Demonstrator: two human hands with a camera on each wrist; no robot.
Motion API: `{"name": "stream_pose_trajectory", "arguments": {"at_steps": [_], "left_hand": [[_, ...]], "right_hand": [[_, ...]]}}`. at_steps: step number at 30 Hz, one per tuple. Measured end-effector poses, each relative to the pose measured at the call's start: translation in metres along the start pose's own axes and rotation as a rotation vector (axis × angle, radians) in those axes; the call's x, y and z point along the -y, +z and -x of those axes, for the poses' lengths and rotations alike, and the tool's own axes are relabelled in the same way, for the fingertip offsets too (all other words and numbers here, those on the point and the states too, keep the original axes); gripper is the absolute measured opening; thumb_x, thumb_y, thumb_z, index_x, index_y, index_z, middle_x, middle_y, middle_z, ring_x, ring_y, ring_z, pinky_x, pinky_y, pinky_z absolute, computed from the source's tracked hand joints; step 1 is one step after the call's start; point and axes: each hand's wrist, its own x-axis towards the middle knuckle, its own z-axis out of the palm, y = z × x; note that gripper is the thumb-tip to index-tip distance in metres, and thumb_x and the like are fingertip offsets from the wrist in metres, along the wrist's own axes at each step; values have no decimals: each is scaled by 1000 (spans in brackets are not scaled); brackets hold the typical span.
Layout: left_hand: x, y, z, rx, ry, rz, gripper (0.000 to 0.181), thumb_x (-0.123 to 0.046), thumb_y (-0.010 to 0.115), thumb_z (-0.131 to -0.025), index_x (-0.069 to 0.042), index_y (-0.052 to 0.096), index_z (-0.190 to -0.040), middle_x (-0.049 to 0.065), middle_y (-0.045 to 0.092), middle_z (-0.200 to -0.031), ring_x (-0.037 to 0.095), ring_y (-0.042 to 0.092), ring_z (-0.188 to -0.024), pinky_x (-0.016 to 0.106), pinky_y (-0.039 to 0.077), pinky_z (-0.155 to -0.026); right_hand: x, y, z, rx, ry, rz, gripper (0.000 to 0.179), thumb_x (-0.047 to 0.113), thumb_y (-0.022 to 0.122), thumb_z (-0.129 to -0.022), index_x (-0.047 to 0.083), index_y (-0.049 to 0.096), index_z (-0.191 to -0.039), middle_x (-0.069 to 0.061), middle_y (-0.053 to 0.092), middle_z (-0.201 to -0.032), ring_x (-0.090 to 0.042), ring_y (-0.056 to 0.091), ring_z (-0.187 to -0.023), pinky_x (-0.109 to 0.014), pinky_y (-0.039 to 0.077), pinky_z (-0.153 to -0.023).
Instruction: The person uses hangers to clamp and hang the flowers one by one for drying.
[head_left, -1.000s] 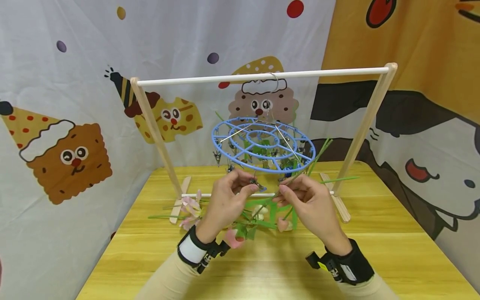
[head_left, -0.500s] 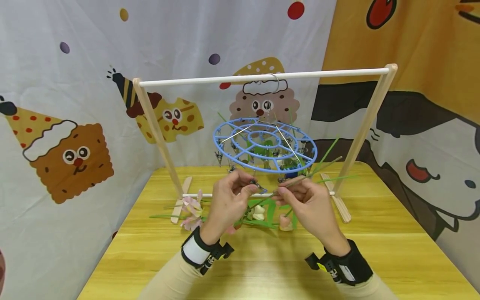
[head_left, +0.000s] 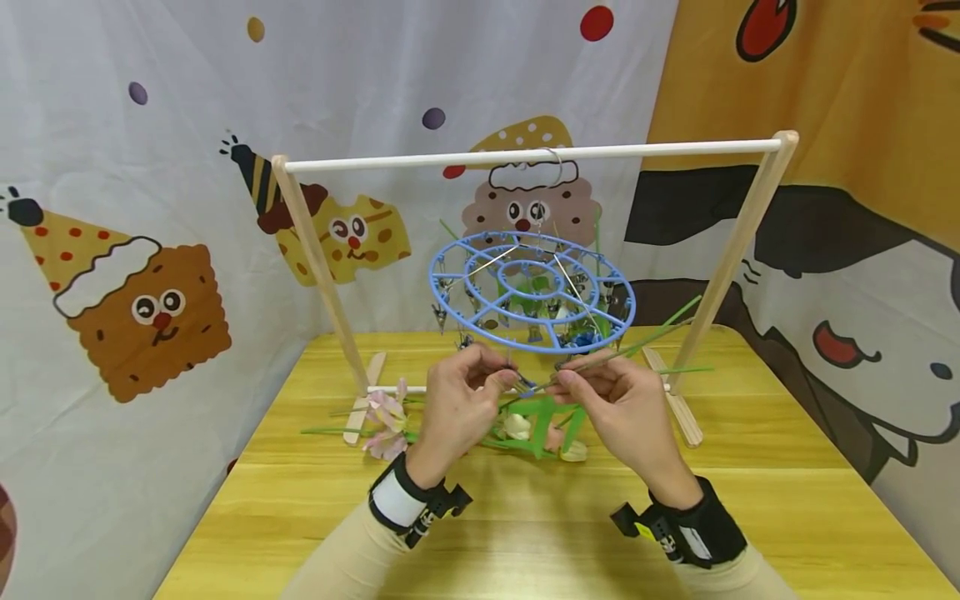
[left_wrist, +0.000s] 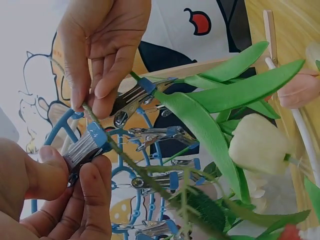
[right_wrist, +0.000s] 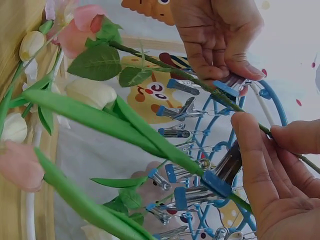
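Left wrist view: left hand (left_wrist: pixel 52 192) pinches one clip (left_wrist: pixel 85 149), right hand (left_wrist: pixel 110 42) pinches one stem (left_wrist: pixel 125 156).

Pinches a leafy stem (right_wrist: pixel 187 76) in the right hand (right_wrist: pixel 280 182), crossing a blue-tipped clip (right_wrist: pixel 226 88) gripped in the left hand (right_wrist: pixel 217 35) beside the outer edge of the blue rack (right_wrist: pixel 279 102), near another clip (right_wrist: pixel 216 184) fastened on a green stem (right_wrist: pixel 241 202).

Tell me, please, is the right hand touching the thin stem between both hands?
Touching: the right wrist view shows the right hand pinching the stem with its fingers.
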Motion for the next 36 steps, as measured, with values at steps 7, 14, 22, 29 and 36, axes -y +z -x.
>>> {"name": "stream_pose_trajectory", "arguments": {"at_steps": [7, 14, 22, 29, 36], "left_hand": [[3, 2, 0, -9, -7, 5, 6, -8, 86, -106, -11, 84, -101, 8, 89, -101, 22, 85, -86, 22, 64, -76], [2, 3, 0, 4, -19, 8, 9, -3, 82, -107, -10, 84, -103, 9, 89, -103, 23, 85, -87, 22, 62, -73], [3, 3, 0, 34, -44, 27, 7, -12, 89, -105, -8, 85, -109, 10, 89, -107, 21, 83, -88, 21, 62, -74], [1, 5, 0, 34, -35, 50, 6, -9, 86, -107, -4, 84, -108, 15, 89, -107, 19, 83, -87, 21, 63, -74], [0, 8, 0, 36, -24, 48, 6, -11, 87, -107, -6, 84, -107, 13, 88, -104, 23, 85, -88, 22, 64, -76]], "right_hand": [[1, -2, 1, -4, 20, -17, 16, -7, 75, -110, -2, 79, -124, -20, 87, -107, -17, 89, -93, -41, 74, -82], [0, -4, 2, -13, 3, -45, 15, -9, 74, -109, -6, 77, -124, -14, 89, -108, -18, 90, -92, -38, 74, -82], [-1, -4, 1, -29, -7, -50, 13, -11, 74, -109, -9, 77, -122, -11, 89, -106, -14, 89, -90, -35, 73, -81], [0, -5, 2, -9, 29, -22, 15, -8, 75, -109, -4, 78, -124, -13, 88, -108, -15, 89, -93, -41, 74, -84], [2, -4, 2, -4, 40, -19, 15, -7, 76, -109, -3, 79, -123, -20, 87, -109, -16, 89, -94, -45, 74, -84]]}}
